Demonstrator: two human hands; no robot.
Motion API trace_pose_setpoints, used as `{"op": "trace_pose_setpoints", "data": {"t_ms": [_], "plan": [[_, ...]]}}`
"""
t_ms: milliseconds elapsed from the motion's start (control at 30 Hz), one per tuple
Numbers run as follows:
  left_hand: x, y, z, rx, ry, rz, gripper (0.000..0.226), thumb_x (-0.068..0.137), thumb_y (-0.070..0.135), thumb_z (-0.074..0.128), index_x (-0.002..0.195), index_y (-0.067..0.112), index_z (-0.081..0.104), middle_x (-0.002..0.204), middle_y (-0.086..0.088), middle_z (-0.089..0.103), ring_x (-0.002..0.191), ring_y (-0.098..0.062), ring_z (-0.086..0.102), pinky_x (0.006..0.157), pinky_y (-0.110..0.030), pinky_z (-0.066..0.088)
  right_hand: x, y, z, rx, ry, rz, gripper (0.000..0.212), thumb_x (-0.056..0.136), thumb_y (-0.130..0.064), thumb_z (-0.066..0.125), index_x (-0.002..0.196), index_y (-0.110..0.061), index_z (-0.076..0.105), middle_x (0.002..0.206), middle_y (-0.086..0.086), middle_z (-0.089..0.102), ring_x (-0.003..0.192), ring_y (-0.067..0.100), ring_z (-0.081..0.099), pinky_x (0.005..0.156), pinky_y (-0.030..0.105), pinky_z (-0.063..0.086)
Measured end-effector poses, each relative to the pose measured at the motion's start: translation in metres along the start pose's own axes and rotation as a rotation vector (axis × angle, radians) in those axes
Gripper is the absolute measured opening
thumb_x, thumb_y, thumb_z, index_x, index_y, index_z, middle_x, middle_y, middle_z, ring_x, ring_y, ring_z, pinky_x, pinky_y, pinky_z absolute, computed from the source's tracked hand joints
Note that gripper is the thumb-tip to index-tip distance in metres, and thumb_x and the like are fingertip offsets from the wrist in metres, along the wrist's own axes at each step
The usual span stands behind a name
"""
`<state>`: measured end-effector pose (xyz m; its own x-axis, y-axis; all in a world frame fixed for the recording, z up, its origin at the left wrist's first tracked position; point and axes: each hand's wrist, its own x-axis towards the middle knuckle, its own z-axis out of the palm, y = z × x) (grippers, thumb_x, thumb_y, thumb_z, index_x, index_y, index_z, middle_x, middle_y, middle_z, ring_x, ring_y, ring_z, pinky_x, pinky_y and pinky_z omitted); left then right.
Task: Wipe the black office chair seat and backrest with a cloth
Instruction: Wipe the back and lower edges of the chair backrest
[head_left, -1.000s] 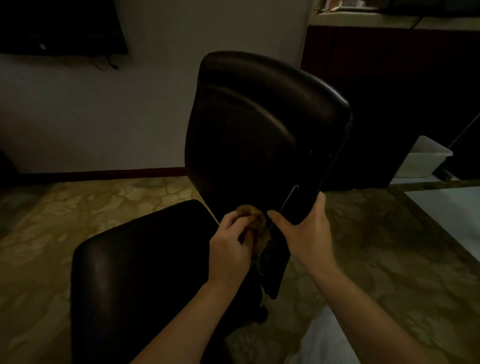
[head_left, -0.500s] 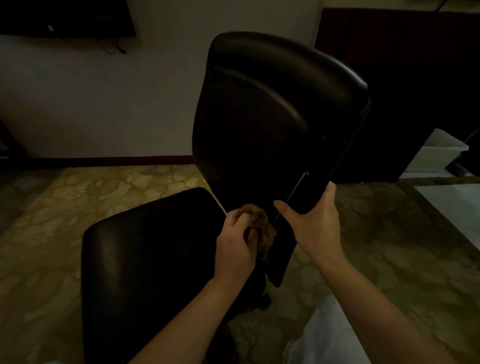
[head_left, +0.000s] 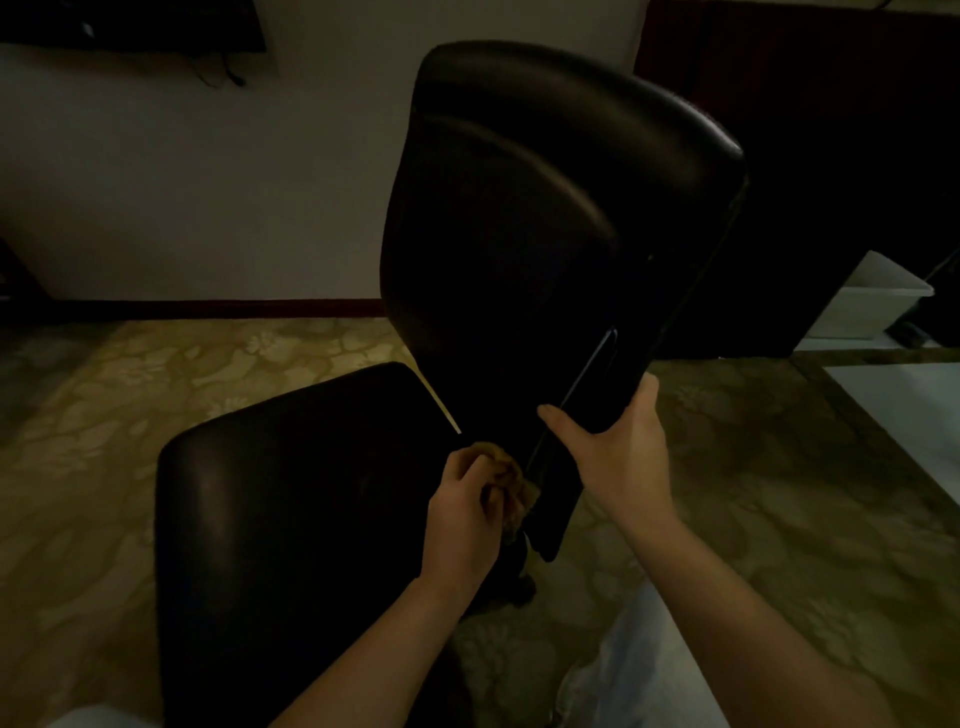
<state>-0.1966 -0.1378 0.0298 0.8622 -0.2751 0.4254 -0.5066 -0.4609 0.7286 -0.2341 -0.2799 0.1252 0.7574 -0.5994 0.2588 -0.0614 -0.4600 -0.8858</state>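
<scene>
The cloth (head_left: 506, 467) is held bunched in the left grip (head_left: 462, 525), low on the backrest (head_left: 519, 234). Its edge is held by the right grip (head_left: 618, 457). Most wiping seems left to do.

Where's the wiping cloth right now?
In the head view, just below centre: the cloth is bunched in the left hand at the foot of the backrest, beside the seat, left of the right hand.
</scene>
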Motion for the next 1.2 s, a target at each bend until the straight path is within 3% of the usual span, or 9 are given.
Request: {"op": "trace_pose_setpoints", "data": {"t_ms": [67, 200, 400, 533, 633, 867, 967, 1067, 1200], "plan": [[0.008, 0.004, -0.008, -0.037, 0.006, 0.009, 0.023, 0.091, -0.009, 0.056, 0.106, 0.005, 0.067, 0.116, 0.009, 0.048, 0.097, 0.021, 0.051, 0.072, -0.001, 0.045, -0.001, 0.000, 0.002, -0.006, 0.012, -0.001, 0.064, 0.072, -0.041, 0.083, 0.113, -0.030, 0.035, 0.107, -0.013, 0.059, 0.096, 0.008, 0.062, 0.066, 0.020, 0.052], [0.026, 0.018, -0.018, -0.081, 0.019, 0.079, 0.025, 0.093, 0.001, 0.057, 0.111, 0.014, 0.067, 0.118, 0.011, 0.049, 0.102, 0.006, 0.053, 0.084, -0.006, 0.047, 0.000, 0.000, 0.004, -0.035, 0.039, -0.003, 0.066, 0.071, -0.045, 0.083, 0.113, -0.030, 0.035, 0.107, -0.012, 0.059, 0.096, 0.011, 0.062, 0.068, 0.027, 0.053], [0.002, 0.001, 0.000, -0.011, -0.006, 0.035, 0.020, 0.089, -0.003, 0.062, 0.106, 0.007, 0.068, 0.119, -0.002, 0.056, 0.099, -0.009, 0.059, 0.080, -0.001, 0.042, -0.002, 0.002, 0.002, -0.027, 0.035, -0.018, 0.062, 0.073, -0.041, 0.083, 0.111, -0.032, 0.035, 0.107, -0.012, 0.060, 0.097, 0.008, 0.063, 0.072, 0.027, 0.057], [-0.007, -0.008, 0.003, -0.018, -0.029, -0.041, 0.022, 0.091, -0.004, 0.060, 0.107, 0.006, 0.070, 0.117, 0.000, 0.057, 0.096, 0.005, 0.050, 0.079, 0.001, 0.038, -0.002, 0.001, 0.002, 0.004, 0.020, -0.021, 0.062, 0.074, -0.039, 0.083, 0.113, -0.030, 0.036, 0.110, -0.014, 0.060, 0.099, 0.004, 0.062, 0.073, 0.022, 0.056], [0.000, -0.006, -0.001, -0.074, 0.001, 0.021, 0.026, 0.089, -0.008, 0.061, 0.107, 0.007, 0.071, 0.117, 0.008, 0.054, 0.097, -0.001, 0.059, 0.078, -0.009, 0.051, -0.002, 0.002, 0.003, 0.003, 0.025, -0.023, 0.061, 0.074, -0.040, 0.083, 0.111, -0.031, 0.036, 0.106, -0.016, 0.059, 0.095, 0.002, 0.061, 0.066, 0.016, 0.052], [0.028, 0.027, -0.017, -0.132, 0.062, 0.181, 0.025, 0.089, 0.002, 0.066, 0.113, 0.010, 0.071, 0.119, 0.008, 0.053, 0.106, -0.002, 0.056, 0.090, -0.013, 0.050, 0.000, 0.002, 0.005, -0.016, 0.047, -0.022, 0.063, 0.072, -0.042, 0.084, 0.111, -0.031, 0.035, 0.102, -0.018, 0.056, 0.092, 0.002, 0.061, 0.064, 0.018, 0.049], [0.014, 0.012, -0.007, -0.104, 0.063, 0.124, 0.026, 0.087, -0.002, 0.066, 0.109, 0.011, 0.071, 0.117, 0.012, 0.049, 0.103, 0.002, 0.054, 0.087, -0.009, 0.048, -0.001, 0.004, 0.005, -0.037, 0.044, -0.016, 0.066, 0.072, -0.046, 0.083, 0.113, -0.032, 0.034, 0.106, -0.013, 0.059, 0.096, 0.007, 0.062, 0.067, 0.022, 0.052], [-0.005, -0.003, 0.006, -0.081, 0.046, 0.008, 0.024, 0.088, -0.003, 0.066, 0.106, 0.012, 0.071, 0.116, 0.009, 0.052, 0.098, -0.008, 0.061, 0.081, -0.016, 0.054, -0.002, 0.006, 0.005, -0.035, 0.040, -0.018, 0.069, 0.071, -0.047, 0.082, 0.118, -0.032, 0.033, 0.112, -0.012, 0.059, 0.100, 0.008, 0.062, 0.070, 0.025, 0.056], [-0.015, -0.010, 0.010, -0.082, -0.009, -0.053, 0.023, 0.089, -0.008, 0.062, 0.105, 0.006, 0.070, 0.114, 0.008, 0.051, 0.091, -0.001, 0.059, 0.077, -0.003, 0.045, -0.004, 0.017, 0.008, -0.037, -0.007, 0.006, 0.073, 0.067, -0.049, 0.084, 0.119, -0.032, 0.035, 0.115, -0.013, 0.058, 0.103, 0.008, 0.061, 0.076, 0.028, 0.056]]}}
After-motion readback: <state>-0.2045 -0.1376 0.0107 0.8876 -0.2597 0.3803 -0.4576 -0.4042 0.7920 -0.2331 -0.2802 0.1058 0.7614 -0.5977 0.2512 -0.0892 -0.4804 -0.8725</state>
